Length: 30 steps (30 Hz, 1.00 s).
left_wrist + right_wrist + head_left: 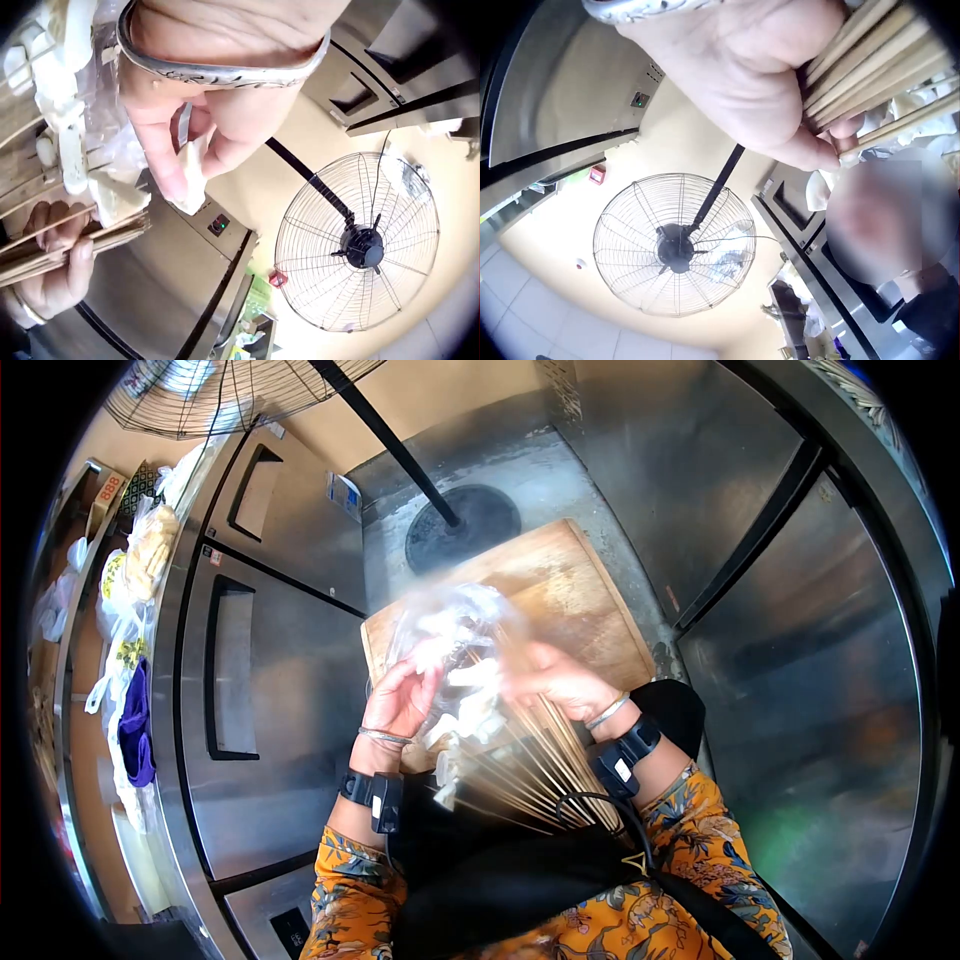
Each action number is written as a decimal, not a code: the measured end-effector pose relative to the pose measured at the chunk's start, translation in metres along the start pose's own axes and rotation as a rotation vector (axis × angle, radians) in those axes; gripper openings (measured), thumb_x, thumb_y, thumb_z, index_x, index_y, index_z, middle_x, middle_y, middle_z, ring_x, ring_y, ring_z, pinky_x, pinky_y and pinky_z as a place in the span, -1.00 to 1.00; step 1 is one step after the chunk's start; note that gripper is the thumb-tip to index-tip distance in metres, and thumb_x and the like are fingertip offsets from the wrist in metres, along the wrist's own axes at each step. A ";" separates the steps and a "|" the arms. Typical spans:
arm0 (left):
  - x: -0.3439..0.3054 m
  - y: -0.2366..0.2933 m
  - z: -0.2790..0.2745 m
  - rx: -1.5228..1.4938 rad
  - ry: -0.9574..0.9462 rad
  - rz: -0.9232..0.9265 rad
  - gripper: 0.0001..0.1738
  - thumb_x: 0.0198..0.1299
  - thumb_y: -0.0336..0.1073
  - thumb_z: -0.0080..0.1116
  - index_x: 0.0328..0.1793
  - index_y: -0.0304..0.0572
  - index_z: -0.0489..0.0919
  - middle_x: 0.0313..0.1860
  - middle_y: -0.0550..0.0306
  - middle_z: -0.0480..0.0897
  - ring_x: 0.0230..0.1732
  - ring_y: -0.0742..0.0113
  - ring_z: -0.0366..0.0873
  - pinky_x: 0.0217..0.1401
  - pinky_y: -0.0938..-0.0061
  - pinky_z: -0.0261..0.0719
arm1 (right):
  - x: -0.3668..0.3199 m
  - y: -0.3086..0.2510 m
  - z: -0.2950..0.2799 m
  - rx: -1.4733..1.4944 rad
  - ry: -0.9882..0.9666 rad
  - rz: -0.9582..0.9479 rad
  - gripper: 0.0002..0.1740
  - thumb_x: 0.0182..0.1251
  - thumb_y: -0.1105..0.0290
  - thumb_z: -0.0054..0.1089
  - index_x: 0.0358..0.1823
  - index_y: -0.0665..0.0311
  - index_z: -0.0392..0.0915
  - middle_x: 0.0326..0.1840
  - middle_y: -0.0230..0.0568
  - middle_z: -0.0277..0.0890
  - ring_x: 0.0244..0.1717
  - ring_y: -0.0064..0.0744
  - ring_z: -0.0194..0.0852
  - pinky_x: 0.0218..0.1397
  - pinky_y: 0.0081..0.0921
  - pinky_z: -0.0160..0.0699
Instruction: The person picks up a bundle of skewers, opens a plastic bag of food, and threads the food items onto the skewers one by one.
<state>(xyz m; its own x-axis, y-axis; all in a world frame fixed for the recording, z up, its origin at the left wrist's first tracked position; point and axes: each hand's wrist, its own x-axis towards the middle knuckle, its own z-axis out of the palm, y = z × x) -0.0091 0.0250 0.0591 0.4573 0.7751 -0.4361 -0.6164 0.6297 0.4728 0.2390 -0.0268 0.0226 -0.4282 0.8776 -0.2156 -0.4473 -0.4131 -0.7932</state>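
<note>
My left hand [398, 698] pinches a white wedge-shaped piece of food [192, 180] between thumb and fingers, as the left wrist view shows. My right hand [568, 682] grips a bundle of thin wooden skewers [877, 67], which fan out toward my lap in the head view. White food pieces [478, 718] sit on and among the skewers, between the two hands. One skewer by the right thumb carries a white chunk [116, 199] at its end. A clear plastic bag [420, 622] lies beyond and beneath the hands, blurred in part.
A wooden board [560, 585] lies under the work, in front of my knees. Behind it stands a fan's round black base [462, 525] with its pole. Steel cabinets flank both sides, the left [290, 660] and right [800, 650]. Bags [150, 550] crowd a left shelf.
</note>
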 end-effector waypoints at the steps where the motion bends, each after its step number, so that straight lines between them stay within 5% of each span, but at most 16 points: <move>1: 0.001 -0.003 0.005 0.002 -0.012 0.014 -0.57 0.26 -0.50 -0.01 0.26 -0.46 0.31 -0.07 -0.11 0.54 0.01 0.14 0.54 0.04 0.56 0.64 | 0.001 0.002 -0.002 -0.019 -0.008 0.006 -0.63 0.14 0.48 0.28 -0.01 0.31 0.42 -0.27 -0.36 0.51 -0.34 -0.59 0.47 -0.28 -0.66 0.49; 5: 0.011 -0.011 0.015 0.273 -0.010 0.122 -0.61 0.25 -0.53 0.03 0.21 -0.42 0.38 -0.08 -0.07 0.58 -0.10 0.24 0.61 0.03 0.63 0.63 | -0.004 -0.006 0.005 -0.007 -0.057 -0.007 -0.61 0.16 0.45 0.29 0.02 0.30 0.42 -0.27 -0.41 0.51 -0.35 -0.63 0.45 -0.29 -0.70 0.49; 11: 0.020 -0.021 0.020 0.297 0.038 0.175 -0.75 0.22 -0.47 0.09 0.03 -0.35 0.51 -0.08 -0.02 0.60 -0.11 0.24 0.62 -0.04 0.55 0.66 | -0.010 -0.016 0.011 0.038 -0.046 -0.080 -0.65 0.17 0.48 0.26 -0.01 0.29 0.42 -0.31 -0.43 0.49 -0.43 -0.69 0.39 -0.39 -0.72 0.42; 14: 0.018 -0.023 0.024 0.429 0.058 0.226 -0.76 0.23 -0.43 0.11 0.02 -0.29 0.53 -0.10 0.03 0.62 -0.16 0.26 0.63 -0.09 0.53 0.66 | -0.009 -0.017 0.013 0.096 -0.023 -0.087 -0.62 0.14 0.52 0.30 -0.03 0.35 0.39 -0.29 -0.28 0.52 -0.38 -0.60 0.49 -0.42 -0.74 0.45; 23: 0.005 -0.030 0.043 0.863 0.050 0.424 -0.71 0.26 -0.46 0.07 0.11 -0.38 0.50 -0.03 0.03 0.59 -0.11 0.35 0.60 0.00 0.52 0.62 | -0.007 -0.013 0.013 0.068 -0.021 -0.098 -0.70 0.17 0.51 0.25 -0.09 0.29 0.40 -0.39 -0.45 0.41 -0.50 -0.69 0.35 -0.43 -0.73 0.38; 30: -0.003 -0.034 0.056 1.224 -0.071 0.701 -0.77 0.23 -0.56 0.05 0.02 -0.41 0.53 -0.02 0.01 0.58 -0.06 0.37 0.57 0.00 0.53 0.62 | -0.008 -0.016 0.011 0.096 -0.069 -0.111 -0.56 0.15 0.53 0.27 0.06 0.36 0.34 -0.33 -0.26 0.52 -0.51 -0.67 0.38 -0.47 -0.76 0.36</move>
<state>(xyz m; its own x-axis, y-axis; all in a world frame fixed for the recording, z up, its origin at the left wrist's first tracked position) 0.0465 0.0047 0.0875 0.3456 0.9199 0.1853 0.1956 -0.2638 0.9445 0.2414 -0.0296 0.0433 -0.4236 0.9016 -0.0875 -0.5662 -0.3389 -0.7513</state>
